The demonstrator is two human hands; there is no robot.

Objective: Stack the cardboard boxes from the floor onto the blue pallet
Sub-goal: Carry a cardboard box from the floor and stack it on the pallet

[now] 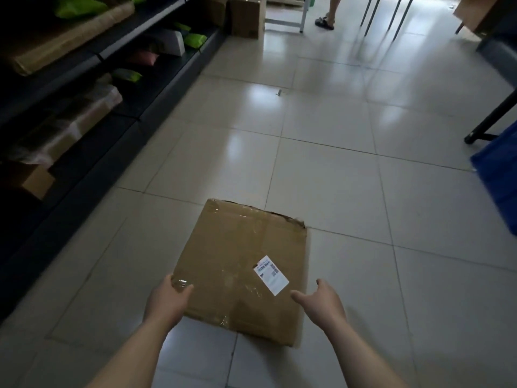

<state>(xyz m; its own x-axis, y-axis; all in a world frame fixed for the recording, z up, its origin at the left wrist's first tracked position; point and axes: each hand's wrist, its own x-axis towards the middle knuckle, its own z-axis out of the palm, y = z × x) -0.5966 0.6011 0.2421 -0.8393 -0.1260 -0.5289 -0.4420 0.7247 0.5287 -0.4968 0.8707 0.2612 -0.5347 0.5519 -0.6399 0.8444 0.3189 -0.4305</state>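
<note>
A flat brown cardboard box (240,264) lies on the pale tiled floor (335,177), sealed with clear tape, so its contents cannot be seen. The left hand (167,301) grasps its near left corner, thumb on the taped top and fingers hidden down the side. The right hand (319,302) is released, fingers spread, with its thumb reaching over the box's near right edge; whether it touches the cardboard cannot be told. A white shipping label (271,275) sticks to the lid just ahead of the right thumb.

The blue plastic pallet (500,186) sits well off to the right of the right hand and farther ahead, only its corner in view, with bare tiles between it and the box. A black table leg (492,116) slants down to the floor just beyond it.

Left of the left hand runs dark metal shelving (173,74) holding lime-green bags (194,40), clear-wrapped parcels (84,113) and a small brown carton (30,177). Far ahead stands an upright brown carton (247,19), and beside it a person's sandalled foot (324,22).
</note>
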